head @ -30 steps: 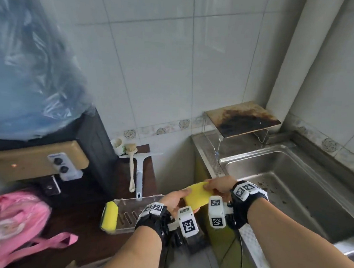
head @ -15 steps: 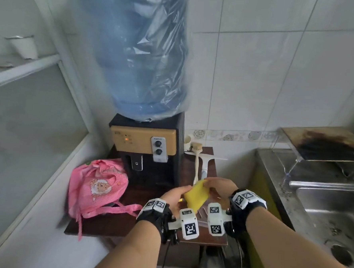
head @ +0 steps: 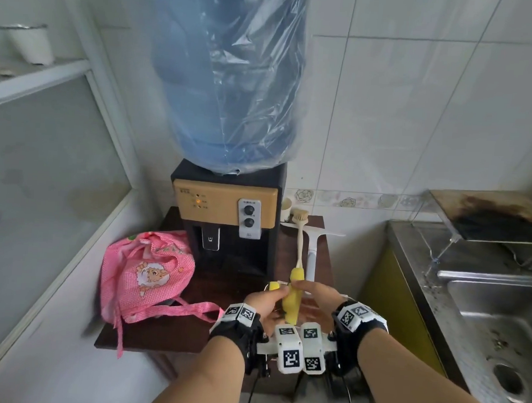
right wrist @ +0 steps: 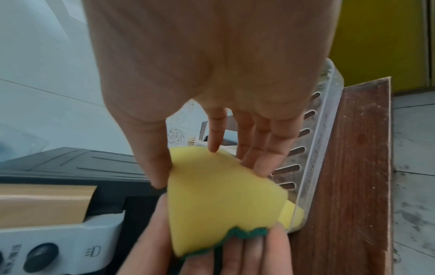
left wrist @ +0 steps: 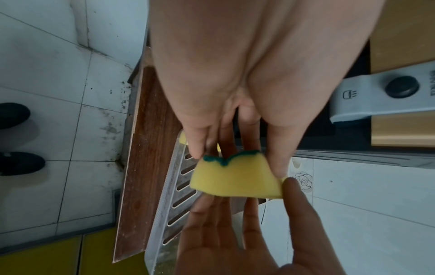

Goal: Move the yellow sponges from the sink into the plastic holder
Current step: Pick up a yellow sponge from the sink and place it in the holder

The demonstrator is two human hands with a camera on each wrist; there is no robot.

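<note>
White wall tiles back a small wooden table [head: 169, 335], and everything sits around the water dispenser [head: 226, 211] standing on it. Its blue bottle [head: 232, 74], wrapped in clear plastic, rises from the dispenser's top. Far right of the dispenser runs the steel sink [head: 501, 312], with a scorched board [head: 491, 215] on a rack behind it. Left of the dispenser lies a pink bag [head: 145, 275]. Just right of it lie a brush [head: 300, 234] and a squeegee [head: 311, 247].

In front of the dispenser, at the table's near edge, lies the clear slotted holder [left wrist: 172, 195], mostly hidden under the hands in the head view. One sponge [right wrist: 294, 214] stands at the holder's end nearest the dispenser, against its wall.

Both hands meet over the holder with a second sponge [left wrist: 235, 178] between them, held above the slots. The left hand [head: 268, 301] pinches its green-edged end, thumb on one side and fingers on the other, bending it. The right hand [head: 314, 301] grips the far end, thumb on the dispenser side and fingers [right wrist: 270, 148] on the other side. The yellow face shows between the two sets of fingertips.
</note>
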